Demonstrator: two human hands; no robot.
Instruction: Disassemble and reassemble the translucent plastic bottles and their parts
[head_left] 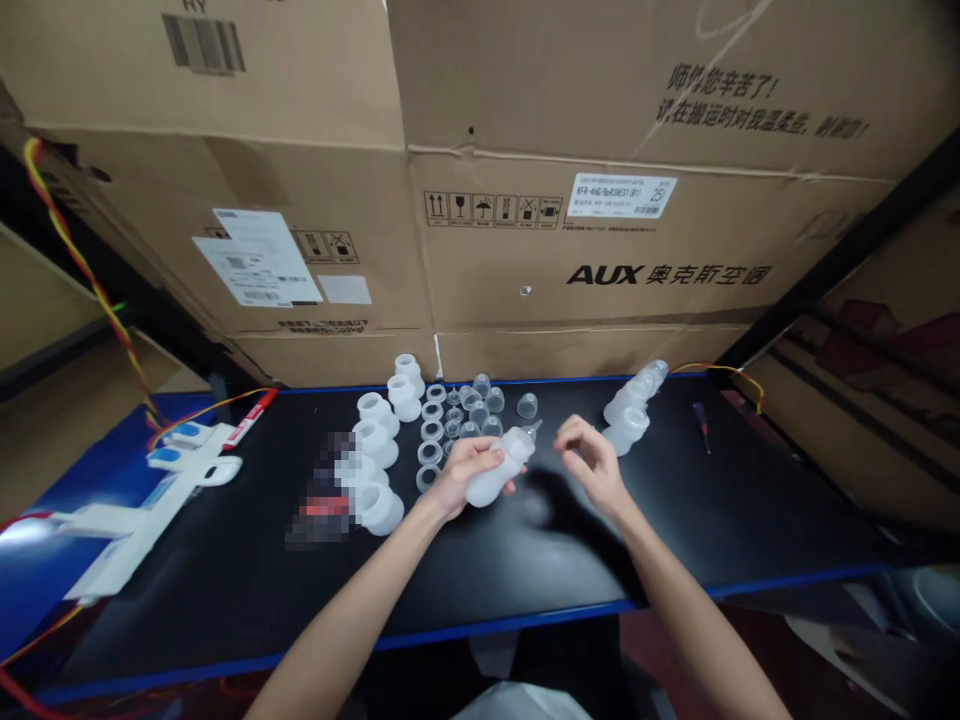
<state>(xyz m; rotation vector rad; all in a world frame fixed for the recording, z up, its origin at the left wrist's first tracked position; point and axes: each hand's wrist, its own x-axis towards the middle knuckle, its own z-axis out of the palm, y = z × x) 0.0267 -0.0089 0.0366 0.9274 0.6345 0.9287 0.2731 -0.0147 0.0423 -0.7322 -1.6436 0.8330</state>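
My left hand (pixel 466 470) is wrapped round a white, translucent baby bottle (pixel 491 482), which tilts up and to the right. A clear teat (pixel 533 428) shows at the bottle's mouth; whether it is fixed there I cannot tell. Just to the right, apart from the bottle, my right hand (pixel 594 462) is raised over the table with fingers curled and loosely apart, holding nothing visible. Left of my hands stand several open bottles (pixel 373 443), then rings (pixel 431 430), small teats (pixel 453 413) and clear caps (pixel 494 400). A single cap (pixel 527 405) sits farther back.
Several capped bottles (pixel 628 428) stand in a row at the back right, with a screwdriver (pixel 702 428) beyond them. A white power strip (pixel 161 500) with cables lies at the left. Large cardboard boxes (pixel 495 260) wall off the back of the black table (pixel 525 580).
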